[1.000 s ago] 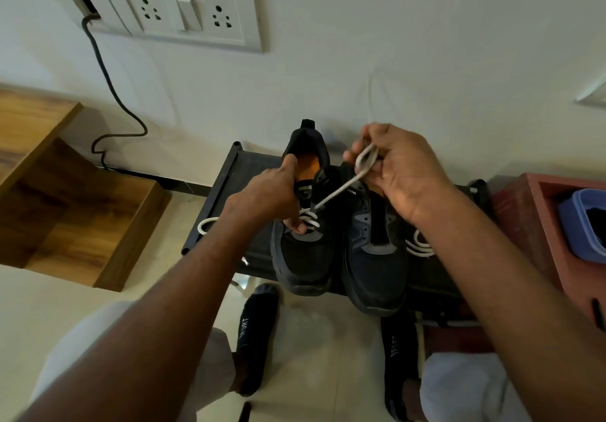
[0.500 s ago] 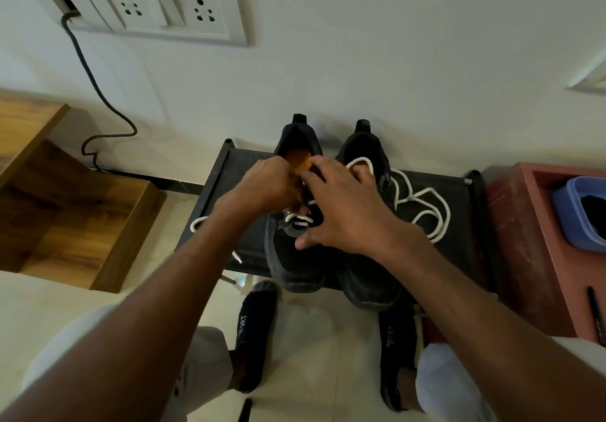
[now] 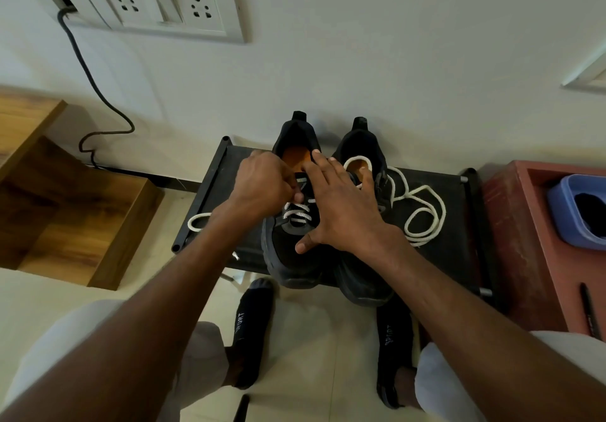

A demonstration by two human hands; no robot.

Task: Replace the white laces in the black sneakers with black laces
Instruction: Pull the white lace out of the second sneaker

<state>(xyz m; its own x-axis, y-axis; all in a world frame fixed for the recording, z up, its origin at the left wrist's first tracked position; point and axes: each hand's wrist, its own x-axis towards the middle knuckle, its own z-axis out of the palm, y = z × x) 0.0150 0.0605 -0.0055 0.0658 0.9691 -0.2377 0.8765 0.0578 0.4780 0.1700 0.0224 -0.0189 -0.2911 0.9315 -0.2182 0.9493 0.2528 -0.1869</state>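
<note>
Two black sneakers side by side on a low black rack [image 3: 459, 188], heels toward the wall, toes overhanging its near edge. Left sneaker [image 3: 295, 257] at the rack's middle, orange insole showing, white lace [image 3: 296, 213] threaded through only the lower eyelets — one loop of it trailing off to the rack's left edge. Right sneaker [image 3: 364, 277] just beside it, touching, its eyelets not visible under the hand. Pulled-out white lace [image 3: 423, 215] heaped in loose coils on the rack's right half, one end looped over the right sneaker's opening.

Left hand [image 3: 262, 185] over the left sneaker's tongue, fingers curled and pinching near the top crossing; whether lace or tongue is caught, cannot tell. Right hand [image 3: 341, 205] spread flat across both sneakers, fingers straight, thumb on the left sneaker's toe — pressing, gripping nothing.

Red box [image 3: 524, 241] with a blue tub [image 3: 564, 211] beyond the rack's right edge.
</note>
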